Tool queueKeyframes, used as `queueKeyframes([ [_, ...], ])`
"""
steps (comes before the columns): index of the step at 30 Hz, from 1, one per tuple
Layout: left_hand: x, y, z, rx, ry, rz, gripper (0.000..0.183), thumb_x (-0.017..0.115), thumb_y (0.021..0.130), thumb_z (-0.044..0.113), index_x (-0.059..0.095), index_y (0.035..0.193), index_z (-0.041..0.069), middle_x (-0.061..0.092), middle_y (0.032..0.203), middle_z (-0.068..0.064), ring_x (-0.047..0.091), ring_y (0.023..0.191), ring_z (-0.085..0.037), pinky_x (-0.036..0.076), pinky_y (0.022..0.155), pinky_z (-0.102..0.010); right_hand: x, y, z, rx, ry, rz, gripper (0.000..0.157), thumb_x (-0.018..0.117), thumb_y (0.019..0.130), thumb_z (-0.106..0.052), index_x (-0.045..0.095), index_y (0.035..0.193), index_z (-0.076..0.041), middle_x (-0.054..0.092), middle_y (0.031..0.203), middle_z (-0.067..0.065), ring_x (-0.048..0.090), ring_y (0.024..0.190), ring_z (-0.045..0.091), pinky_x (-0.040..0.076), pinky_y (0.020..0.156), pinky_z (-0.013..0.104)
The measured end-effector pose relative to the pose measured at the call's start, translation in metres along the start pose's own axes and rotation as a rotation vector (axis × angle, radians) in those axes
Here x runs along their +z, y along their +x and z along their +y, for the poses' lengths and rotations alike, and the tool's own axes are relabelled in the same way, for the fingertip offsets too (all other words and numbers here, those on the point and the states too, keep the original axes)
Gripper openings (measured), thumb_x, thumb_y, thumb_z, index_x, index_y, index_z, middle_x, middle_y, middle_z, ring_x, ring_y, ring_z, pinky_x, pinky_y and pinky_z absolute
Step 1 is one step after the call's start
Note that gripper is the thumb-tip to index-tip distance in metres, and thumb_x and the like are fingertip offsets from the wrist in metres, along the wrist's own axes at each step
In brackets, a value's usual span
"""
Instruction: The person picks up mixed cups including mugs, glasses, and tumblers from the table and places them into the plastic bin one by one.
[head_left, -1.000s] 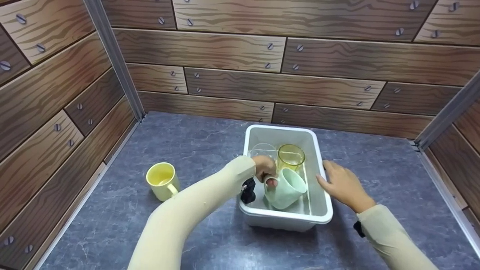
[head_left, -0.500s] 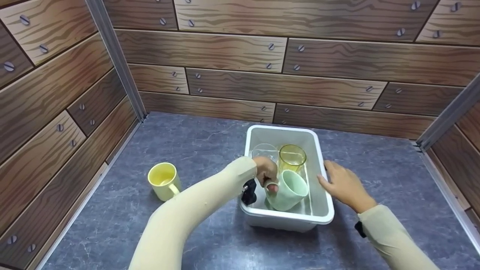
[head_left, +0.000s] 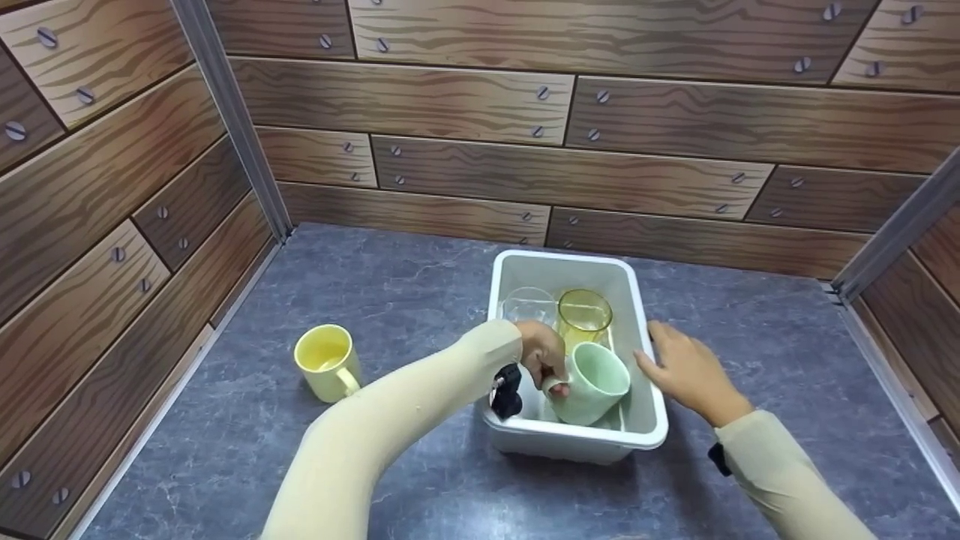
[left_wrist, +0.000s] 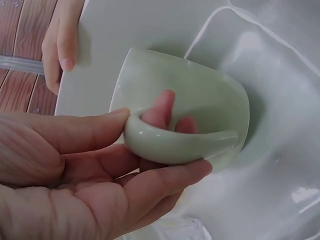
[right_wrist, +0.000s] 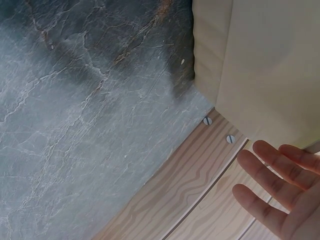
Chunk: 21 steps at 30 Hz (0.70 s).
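A pale green mug (head_left: 592,401) leans inside the front part of a white plastic bin (head_left: 651,390), its mouth turned up and to the right. My left hand (head_left: 544,351) grips the mug by its handle. In the left wrist view, the thumb pinches the handle (left_wrist: 180,146) near one end and fingertips poke through its loop. My right hand (head_left: 686,369) lies against the bin's right side with its fingers extended; the right wrist view shows these fingers (right_wrist: 272,177) beside the bin wall. Behind the mug stand an amber glass (head_left: 583,324) and a clear glass (head_left: 527,304).
A yellow mug (head_left: 327,367) stands upright on the dark marbled tabletop (head_left: 405,285) to the left, handle toward the left forearm. Wood-patterned panels (head_left: 465,161) with metal corner posts (head_left: 234,112) enclose the back and both sides.
My left hand has carried the green mug slightly to the right and toward the front within the bin. The right hand has stayed at the bin's side.
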<state>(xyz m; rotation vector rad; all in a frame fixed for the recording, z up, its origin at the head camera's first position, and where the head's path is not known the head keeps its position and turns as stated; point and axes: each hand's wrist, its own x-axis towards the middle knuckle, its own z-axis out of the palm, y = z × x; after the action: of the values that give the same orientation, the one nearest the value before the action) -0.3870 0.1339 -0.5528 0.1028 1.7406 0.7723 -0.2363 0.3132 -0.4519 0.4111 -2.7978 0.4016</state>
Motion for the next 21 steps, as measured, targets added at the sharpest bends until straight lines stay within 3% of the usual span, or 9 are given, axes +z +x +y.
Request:
queueKeyframes([
  [1, 0.0, 0.008, 0.0, -0.013, 0.042, 0.025, 0.015, 0.059, 0.087, 0.001, 0.065, 0.092, -0.012, 0.071, 0.09, -0.017, 0.065, 0.079, -0.022, 0.049, 0.076, -0.036, 0.0, 0.0, 0.0, 0.002, -0.002, 0.0, 0.032, 0.059, 0.086, -0.027, 0.056, 0.104, 0.0, 0.062, 0.087, 0.014, 0.06, 0.075, 0.031, 0.046, 0.067, 0.051],
  [4, -0.007, 0.053, -0.004, -0.05, 0.183, 0.109, 0.013, 0.061, 0.083, -0.006, 0.067, 0.094, -0.011, 0.07, 0.096, -0.019, 0.067, 0.087, -0.025, 0.052, 0.08, -0.037, 0.0, 0.0, 0.0, 0.006, 0.001, 0.001, 0.033, 0.059, 0.086, -0.028, 0.056, 0.105, 0.0, 0.062, 0.089, 0.015, 0.06, 0.078, 0.032, 0.047, 0.068, 0.052],
  [7, -0.023, 0.115, -0.011, -0.069, 0.268, 0.125, 0.017, 0.07, 0.072, -0.01, 0.068, 0.089, -0.009, 0.068, 0.091, -0.022, 0.068, 0.084, -0.032, 0.056, 0.073, -0.039, 0.0, 0.0, 0.0, 0.002, 0.005, 0.0, 0.034, 0.059, 0.086, -0.028, 0.056, 0.105, 0.0, 0.063, 0.091, 0.016, 0.061, 0.079, 0.033, 0.047, 0.069, 0.052],
  [8, -0.029, 0.134, -0.012, -0.081, 0.266, 0.095, 0.018, 0.072, 0.069, -0.011, 0.067, 0.085, -0.01, 0.067, 0.088, -0.024, 0.068, 0.081, -0.035, 0.056, 0.069, -0.041, 0.0, 0.0, 0.0, -0.001, 0.008, 0.0, 0.034, 0.058, 0.086, -0.028, 0.056, 0.106, 0.0, 0.063, 0.092, 0.016, 0.061, 0.08, 0.033, 0.047, 0.07, 0.052],
  [11, -0.033, 0.156, -0.016, -0.115, 0.215, 0.088, 0.019, 0.074, 0.069, -0.006, 0.066, 0.086, -0.009, 0.066, 0.089, -0.025, 0.066, 0.079, -0.04, 0.056, 0.066, -0.046, -0.001, 0.0, -0.001, -0.006, 0.01, 0.002, 0.034, 0.058, 0.086, -0.028, 0.055, 0.106, 0.001, 0.063, 0.092, 0.016, 0.061, 0.079, 0.033, 0.047, 0.069, 0.052],
  [14, -0.025, 0.132, -0.011, -0.129, 0.185, 0.121, 0.017, 0.067, 0.079, 0.0, 0.065, 0.092, -0.01, 0.064, 0.095, -0.027, 0.064, 0.086, -0.043, 0.055, 0.069, -0.05, -0.001, 0.0, 0.0, -0.006, 0.004, 0.005, 0.034, 0.058, 0.086, -0.028, 0.055, 0.105, 0.001, 0.063, 0.09, 0.016, 0.061, 0.078, 0.033, 0.047, 0.069, 0.052],
  [17, -0.008, 0.072, 0.001, -0.098, 0.185, 0.213, 0.024, 0.057, 0.089, 0.01, 0.062, 0.103, -0.01, 0.064, 0.102, -0.027, 0.064, 0.092, -0.044, 0.055, 0.075, -0.049, -0.002, 0.0, -0.001, -0.008, 0.005, 0.004, 0.033, 0.058, 0.087, -0.028, 0.055, 0.105, 0.0, 0.063, 0.09, 0.015, 0.06, 0.077, 0.031, 0.047, 0.067, 0.051],
  [19, 0.0, 0.04, 0.009, -0.089, 0.191, 0.265, 0.03, 0.052, 0.093, 0.016, 0.06, 0.103, -0.011, 0.064, 0.095, -0.028, 0.065, 0.083, -0.043, 0.056, 0.068, -0.047, -0.002, 0.0, -0.001, -0.01, 0.007, 0.005, 0.032, 0.058, 0.087, -0.028, 0.056, 0.103, -0.001, 0.063, 0.089, 0.014, 0.06, 0.076, 0.03, 0.046, 0.067, 0.05],
  [21, -0.005, 0.054, 0.011, -0.075, 0.181, 0.313, 0.034, 0.05, 0.095, 0.021, 0.059, 0.103, -0.01, 0.065, 0.086, -0.028, 0.067, 0.074, -0.042, 0.056, 0.062, -0.045, -0.002, 0.0, -0.001, -0.013, 0.011, 0.008, 0.031, 0.058, 0.087, -0.028, 0.056, 0.102, -0.001, 0.063, 0.088, 0.014, 0.06, 0.075, 0.029, 0.046, 0.066, 0.05],
])
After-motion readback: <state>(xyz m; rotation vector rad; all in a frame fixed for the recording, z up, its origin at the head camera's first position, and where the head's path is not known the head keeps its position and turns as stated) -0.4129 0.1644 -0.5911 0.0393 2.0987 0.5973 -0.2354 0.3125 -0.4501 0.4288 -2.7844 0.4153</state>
